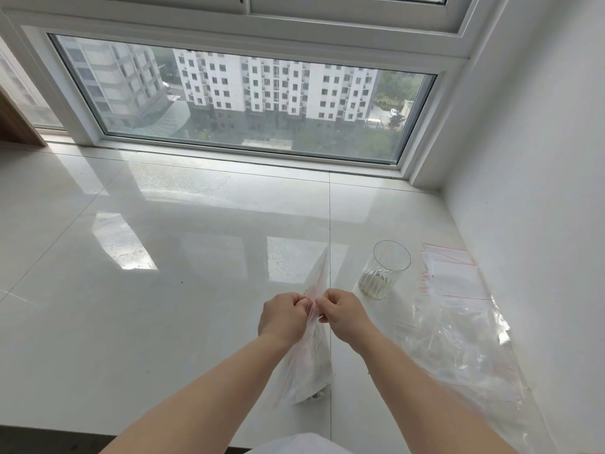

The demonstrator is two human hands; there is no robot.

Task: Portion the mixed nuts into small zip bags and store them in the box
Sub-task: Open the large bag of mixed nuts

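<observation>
A clear zip bag [309,365] with a red seal line stands upright on the white sill, with a few nuts showing at its bottom corner. My left hand [284,317] pinches one side of the bag's top edge. My right hand [343,314] pinches the other side, thumbs close together at the seal. The far end of the bag's top sticks up beyond my hands. To the right stands a ribbed clear glass [384,270] holding a thin layer of pale nuts. No box is in view.
A pile of empty clear zip bags [458,326] with red strips lies at the right, close to the white wall [530,191]. The glossy white tiled sill [163,290] stretches left and back to a large window [245,99]. A wooden panel [13,122] sits far left.
</observation>
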